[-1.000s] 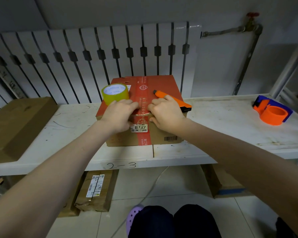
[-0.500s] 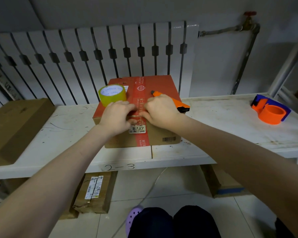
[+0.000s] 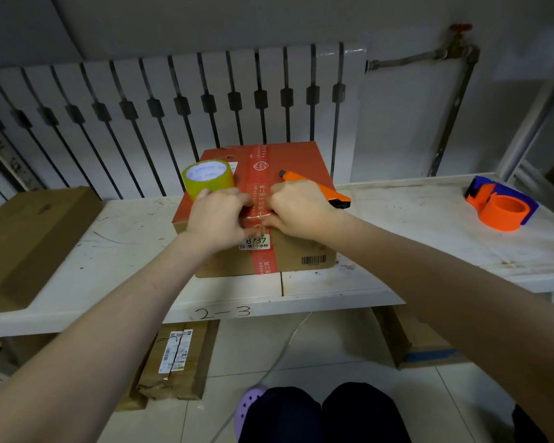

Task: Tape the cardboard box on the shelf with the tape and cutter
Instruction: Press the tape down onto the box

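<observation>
On the white shelf, at the middle of its front edge, stands the cardboard box, its top printed red and its front face plain brown. A red printed strip runs down the centre of the box from its far edge over the front face. On that face sits a white label reading 8737, and to the right of it a barcode.

My left hand rests on the near edge of the box top, fingers curled down onto the strip. My right hand lies just beside it, fingertips likewise pressed at the centre line. Both hands are flat to narrow, pressing a shiny clear piece of tape across the box edge; neither holds a tool.

The yellow-green tape roll stands on the box top, touching the back of my left hand. The orange cutter lies on the box top behind my right hand, its dark end overhanging the box's right edge.

Left of the box, on the same shelf, lies a flat brown carton. Well to the right of the box sits an orange and blue tape dispenser. Behind the box stands a white radiator. Below the box, the shelf front bears the marking 2-3, and further cartons lie on the tiled floor.
</observation>
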